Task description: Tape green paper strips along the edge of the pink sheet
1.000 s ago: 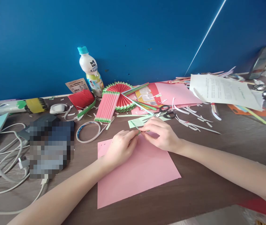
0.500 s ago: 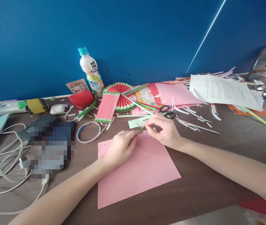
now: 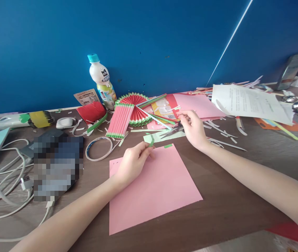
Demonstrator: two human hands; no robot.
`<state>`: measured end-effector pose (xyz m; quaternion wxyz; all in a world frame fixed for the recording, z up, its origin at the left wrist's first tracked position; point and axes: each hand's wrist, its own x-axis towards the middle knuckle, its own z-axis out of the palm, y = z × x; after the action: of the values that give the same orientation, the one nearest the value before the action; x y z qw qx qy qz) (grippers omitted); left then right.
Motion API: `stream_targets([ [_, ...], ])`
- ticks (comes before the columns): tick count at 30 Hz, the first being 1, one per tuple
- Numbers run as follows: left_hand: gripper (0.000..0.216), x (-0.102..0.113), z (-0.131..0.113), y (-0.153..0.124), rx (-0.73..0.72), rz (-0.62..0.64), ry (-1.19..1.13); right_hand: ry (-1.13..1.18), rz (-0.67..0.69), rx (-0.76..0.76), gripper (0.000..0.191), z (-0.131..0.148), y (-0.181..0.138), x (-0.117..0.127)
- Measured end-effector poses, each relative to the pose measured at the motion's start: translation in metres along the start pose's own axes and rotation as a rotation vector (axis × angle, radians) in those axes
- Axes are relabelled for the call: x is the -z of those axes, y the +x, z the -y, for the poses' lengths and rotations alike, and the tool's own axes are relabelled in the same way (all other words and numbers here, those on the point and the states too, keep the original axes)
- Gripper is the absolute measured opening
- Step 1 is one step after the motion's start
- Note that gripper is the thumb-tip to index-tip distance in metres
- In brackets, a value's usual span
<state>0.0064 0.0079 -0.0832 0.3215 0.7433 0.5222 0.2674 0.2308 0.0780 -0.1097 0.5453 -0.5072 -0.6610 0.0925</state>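
Left hand (image 3: 134, 161): rests on the upper edge of the pink sheet (image 3: 151, 190), fingers curled, thumb and forefinger pinching a small green paper strip (image 3: 152, 140) that stands up from the fingertips. Right hand (image 3: 194, 128): stretched out past the sheet's far corner, fingers loosely bent over the black-handled scissors (image 3: 176, 130) lying on the table (image 3: 243, 196); whether it grips them cannot be told (the handles are hidden under the palm). Pink sheet: flat on the brown table between both forearms, one small green scrap (image 3: 168, 146) at its top edge. Pale green paper piece (image 3: 161, 135): just beyond the sheet, partly under the scissor blades. Pleated pink-and-green fan strip (image 3: 119, 120): behind the left hand, leaning on the round red-and-green paper fan (image 3: 135, 105). Drink bottle (image 3: 102, 81) with teal cap: upright against the blue wall. Roll of tape (image 3: 98, 148): left of the sheet. White cables (image 3: 4, 185): far left. White printed sheet (image 3: 248, 102): far right, with white paper trimmings (image 3: 224, 138) scattered before it.
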Motion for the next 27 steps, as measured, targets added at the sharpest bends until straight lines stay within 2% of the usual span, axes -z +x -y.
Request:
stream_targets([
  [4, 0.029, 0.001, -0.001, 0.000, -0.008, 0.003, -0.017, -0.020, 0.073, 0.211, 0.027, 0.024, -0.012, 0.000],
  [6, 0.029, 0.000, 0.000, 0.000, -0.022, 0.008, -0.019, 0.014, 0.187, 0.345, 0.031, 0.037, -0.020, 0.000],
  [9, 0.025, 0.000, 0.001, 0.000, -0.059, 0.006, 0.000, 0.092, 0.441, 0.518, 0.036, 0.050, -0.030, -0.001],
  [12, 0.020, -0.002, 0.002, -0.001, -0.109, 0.009, 0.012, 0.087, 0.537, 0.568, 0.032, 0.053, -0.035, -0.003],
  [16, 0.015, -0.003, 0.002, -0.002, -0.141, 0.019, 0.030, 0.049, 0.472, 0.541, 0.014, 0.051, -0.035, -0.004],
  [19, 0.006, -0.004, 0.005, -0.002, -0.149, -0.022, 0.028, 0.030, 0.415, 0.512, 0.011, 0.053, -0.033, -0.003],
  [21, 0.012, -0.005, 0.008, -0.002, -0.174, -0.131, 0.016, -0.004, 0.367, 0.490, 0.010, 0.054, -0.033, -0.003],
  [24, 0.015, -0.007, 0.011, -0.003, -0.294, -0.340, 0.100, -0.062, 0.288, 0.458, 0.007, 0.053, -0.033, -0.003],
  [27, 0.012, -0.008, 0.009, -0.006, -0.372, -0.400, 0.293, -0.118, 0.221, 0.425, 0.006, 0.054, -0.035, -0.004],
])
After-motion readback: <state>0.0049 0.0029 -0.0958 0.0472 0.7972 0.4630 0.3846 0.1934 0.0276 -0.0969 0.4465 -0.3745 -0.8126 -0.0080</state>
